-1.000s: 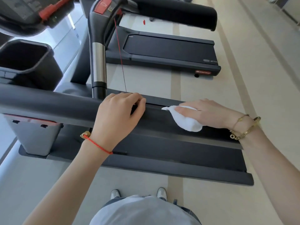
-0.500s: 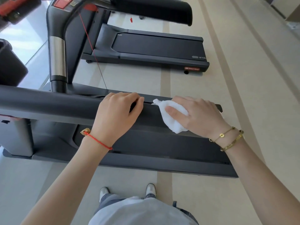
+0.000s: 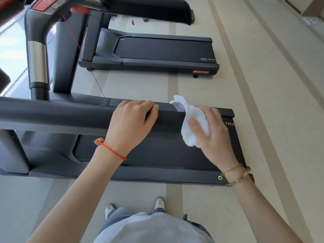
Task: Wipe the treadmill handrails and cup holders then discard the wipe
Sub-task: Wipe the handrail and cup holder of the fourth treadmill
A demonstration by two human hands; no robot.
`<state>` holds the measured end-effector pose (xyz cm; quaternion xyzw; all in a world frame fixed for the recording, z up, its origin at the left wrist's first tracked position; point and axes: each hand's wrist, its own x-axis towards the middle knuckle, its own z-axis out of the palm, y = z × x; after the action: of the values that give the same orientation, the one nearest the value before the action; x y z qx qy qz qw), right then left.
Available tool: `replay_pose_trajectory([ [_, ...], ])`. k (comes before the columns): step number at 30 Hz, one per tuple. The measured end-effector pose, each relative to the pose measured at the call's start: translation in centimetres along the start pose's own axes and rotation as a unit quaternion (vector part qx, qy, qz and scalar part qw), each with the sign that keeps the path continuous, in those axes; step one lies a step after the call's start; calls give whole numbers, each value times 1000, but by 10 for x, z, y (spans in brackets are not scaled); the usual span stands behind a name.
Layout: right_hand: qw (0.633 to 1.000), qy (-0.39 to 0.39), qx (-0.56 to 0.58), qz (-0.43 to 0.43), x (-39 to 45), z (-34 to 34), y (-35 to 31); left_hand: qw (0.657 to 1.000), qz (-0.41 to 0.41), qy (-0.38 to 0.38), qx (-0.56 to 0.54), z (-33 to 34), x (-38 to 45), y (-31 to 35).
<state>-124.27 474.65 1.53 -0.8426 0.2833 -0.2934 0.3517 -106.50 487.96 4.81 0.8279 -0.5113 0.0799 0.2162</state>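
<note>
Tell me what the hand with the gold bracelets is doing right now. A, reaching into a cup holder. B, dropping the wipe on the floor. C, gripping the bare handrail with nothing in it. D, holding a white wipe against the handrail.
D: the right hand, the one with the gold bracelets, holds the white wipe against the dark handrail, while the left hand grips the rail bare.

A second treadmill [image 3: 157, 50] stands on beige floor [image 3: 263, 85]

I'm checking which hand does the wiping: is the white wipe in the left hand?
No, the right hand grips the white wipe against the handrail, while the left hand just holds the rail.
</note>
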Motion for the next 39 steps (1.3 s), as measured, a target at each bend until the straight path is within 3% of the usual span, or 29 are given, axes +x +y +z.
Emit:
replay_pose_trajectory([
  [6, 981, -90, 138, 104, 23, -14, 6, 1000, -13, -9, 17, 0, -2, 3],
  [15, 1000, -4, 13, -6, -19, 5, 9, 1000, -12, -3, 19, 1, -2, 3],
  [22, 994, -88, 45, 52, 30, -14, 7, 999, -18, -1, 28, 2, -3, 1],
  [26, 985, -68, -133, -82, 26, -6, -3, 1000, 1, 13, -13, 0, -4, -3],
  [30, 929, -32, -283, -237, 19, 7, -14, 998, 10, 51, -39, -8, -7, -10],
  [39, 879, -18, -363, -310, 25, 43, -44, 996, -44, 80, -6, -29, -27, -58],
])
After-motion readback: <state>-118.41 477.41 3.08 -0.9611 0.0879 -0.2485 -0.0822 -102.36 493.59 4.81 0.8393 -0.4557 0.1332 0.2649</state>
